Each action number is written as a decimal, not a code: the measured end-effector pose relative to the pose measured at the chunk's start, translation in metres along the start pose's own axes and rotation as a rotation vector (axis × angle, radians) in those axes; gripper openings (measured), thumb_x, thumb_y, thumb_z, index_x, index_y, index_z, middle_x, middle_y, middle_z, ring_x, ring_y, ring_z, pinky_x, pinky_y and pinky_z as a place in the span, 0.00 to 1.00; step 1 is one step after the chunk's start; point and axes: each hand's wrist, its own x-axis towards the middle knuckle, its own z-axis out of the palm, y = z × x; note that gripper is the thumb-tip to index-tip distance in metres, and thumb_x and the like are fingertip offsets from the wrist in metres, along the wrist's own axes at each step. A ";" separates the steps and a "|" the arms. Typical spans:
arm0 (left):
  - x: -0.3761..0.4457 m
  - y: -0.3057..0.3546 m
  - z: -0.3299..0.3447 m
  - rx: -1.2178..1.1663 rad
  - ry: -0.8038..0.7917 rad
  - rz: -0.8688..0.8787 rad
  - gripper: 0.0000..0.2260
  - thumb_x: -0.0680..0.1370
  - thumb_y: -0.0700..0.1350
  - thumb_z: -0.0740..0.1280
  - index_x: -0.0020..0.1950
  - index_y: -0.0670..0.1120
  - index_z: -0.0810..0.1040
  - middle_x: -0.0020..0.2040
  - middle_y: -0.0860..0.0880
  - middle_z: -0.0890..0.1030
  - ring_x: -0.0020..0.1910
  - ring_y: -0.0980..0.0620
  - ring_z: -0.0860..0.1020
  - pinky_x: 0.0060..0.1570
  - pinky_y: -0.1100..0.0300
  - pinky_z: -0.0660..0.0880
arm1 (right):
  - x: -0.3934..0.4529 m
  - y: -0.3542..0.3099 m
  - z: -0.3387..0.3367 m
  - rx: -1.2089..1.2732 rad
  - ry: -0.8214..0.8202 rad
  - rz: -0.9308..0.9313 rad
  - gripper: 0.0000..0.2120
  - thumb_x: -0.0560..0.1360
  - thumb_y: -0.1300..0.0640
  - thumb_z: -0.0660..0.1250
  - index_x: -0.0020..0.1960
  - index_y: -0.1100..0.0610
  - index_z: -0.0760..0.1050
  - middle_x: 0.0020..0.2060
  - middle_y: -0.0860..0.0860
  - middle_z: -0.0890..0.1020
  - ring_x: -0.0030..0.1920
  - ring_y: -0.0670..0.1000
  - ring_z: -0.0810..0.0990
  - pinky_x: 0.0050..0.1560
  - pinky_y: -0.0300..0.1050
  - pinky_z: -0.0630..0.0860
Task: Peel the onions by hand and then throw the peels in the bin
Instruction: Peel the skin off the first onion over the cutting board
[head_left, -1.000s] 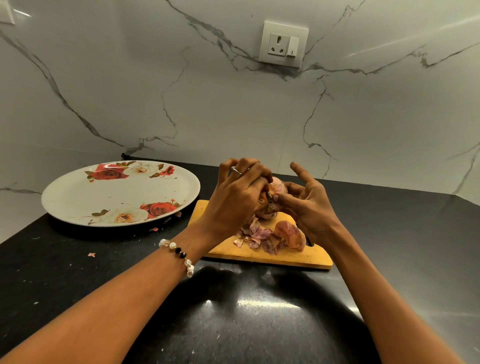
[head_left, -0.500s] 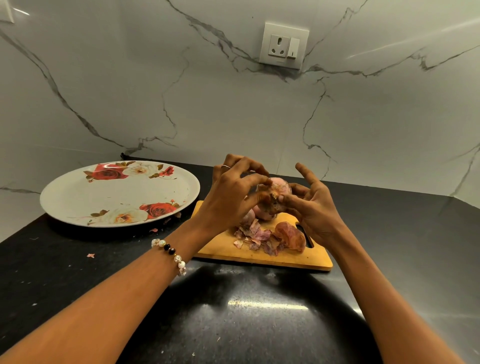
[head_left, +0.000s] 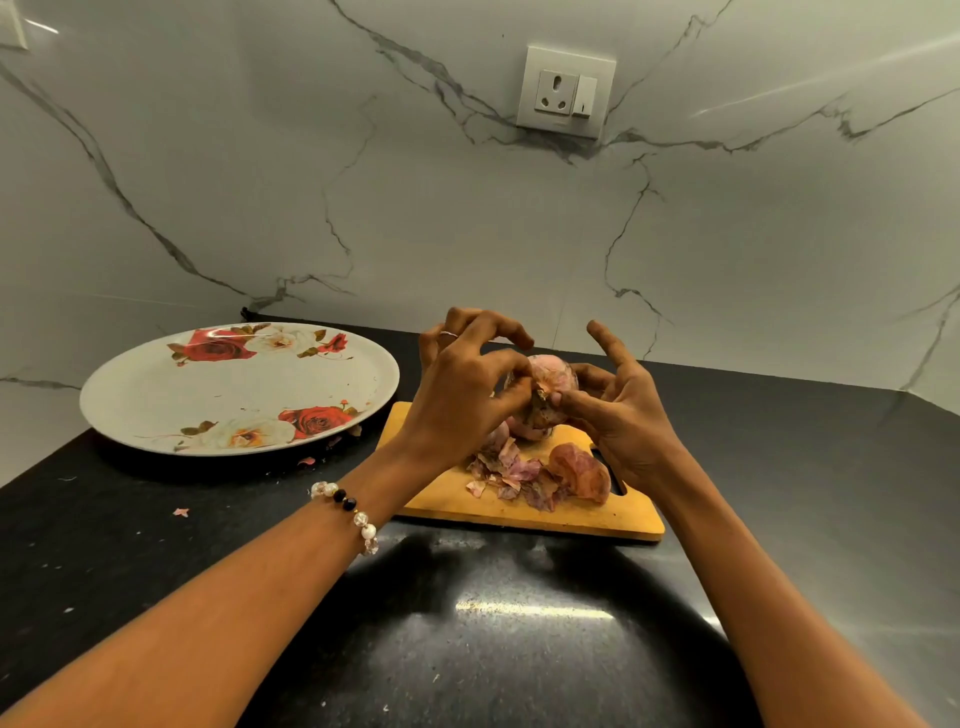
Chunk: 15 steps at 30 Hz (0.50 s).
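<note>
Two hands work one onion (head_left: 553, 387) held above the cutting board (head_left: 524, 506) on the black worktop (head_left: 467, 623): left hand (head_left: 462, 395) pinches skin at its tip, right hand (head_left: 621, 415) grips it by thumb, other fingers spread. Best approach: pull skin downward in strips, drop onto the peel pile (head_left: 511, 475). Another onion (head_left: 582, 473) lies beside the pile. Floral plate (head_left: 156, 395) sits left; marble wall, socket (head_left: 566, 93) behind. No bin visible.

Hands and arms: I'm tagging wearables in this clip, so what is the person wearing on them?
Both forearms are bare, with no sleeves showing. The left hand has a thin silver ring and a beaded bracelet of pearly, clear and black beads at the wrist. The right hand shows nothing worn.
</note>
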 end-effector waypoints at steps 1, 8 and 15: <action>0.000 0.000 0.000 -0.040 0.012 -0.065 0.05 0.71 0.45 0.73 0.43 0.45 0.83 0.54 0.48 0.80 0.58 0.53 0.67 0.52 0.53 0.62 | 0.000 0.000 0.000 -0.003 0.002 -0.001 0.50 0.63 0.62 0.73 0.79 0.53 0.51 0.51 0.63 0.80 0.52 0.60 0.83 0.57 0.59 0.79; 0.008 -0.007 -0.012 -0.215 0.044 -0.395 0.08 0.74 0.44 0.72 0.50 0.41 0.82 0.55 0.47 0.78 0.58 0.47 0.70 0.53 0.52 0.73 | 0.000 -0.001 -0.002 0.020 0.012 0.009 0.50 0.64 0.63 0.76 0.79 0.54 0.51 0.54 0.65 0.79 0.55 0.62 0.81 0.57 0.59 0.79; 0.010 -0.011 -0.010 -0.156 0.151 -0.513 0.08 0.76 0.45 0.70 0.50 0.41 0.81 0.55 0.44 0.77 0.57 0.46 0.71 0.53 0.44 0.74 | 0.000 -0.001 -0.002 0.036 -0.006 -0.003 0.46 0.68 0.69 0.70 0.79 0.53 0.52 0.49 0.60 0.80 0.50 0.57 0.83 0.54 0.54 0.81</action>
